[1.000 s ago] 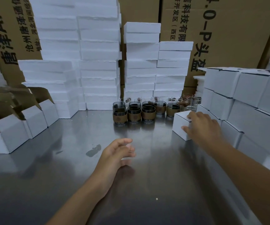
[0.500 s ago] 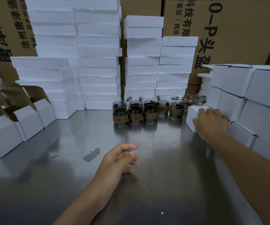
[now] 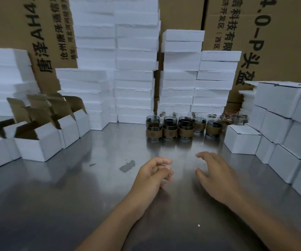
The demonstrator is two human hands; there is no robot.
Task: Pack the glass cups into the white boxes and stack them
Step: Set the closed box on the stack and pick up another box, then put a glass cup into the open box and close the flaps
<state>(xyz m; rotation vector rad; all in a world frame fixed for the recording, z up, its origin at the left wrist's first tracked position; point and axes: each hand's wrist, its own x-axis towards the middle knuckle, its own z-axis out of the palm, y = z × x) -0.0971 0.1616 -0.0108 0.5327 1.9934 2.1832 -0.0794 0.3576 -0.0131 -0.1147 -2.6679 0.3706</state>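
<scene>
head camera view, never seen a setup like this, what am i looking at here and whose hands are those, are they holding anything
There is no machine here. A person wears a wide-angle camera on the head, so the picture looks forward and down at their own two bare hands. The left hand and the right hand are over a steel table, both relaxed and holding nothing. At the back of the table stands a cluster of glass cups with brown sleeves. On the left are open white boxes, flaps up; on the right, closed white boxes are stacked. Behind the cups rise piles of white slabs, likely foam, with big brown cartons behind those.
</scene>
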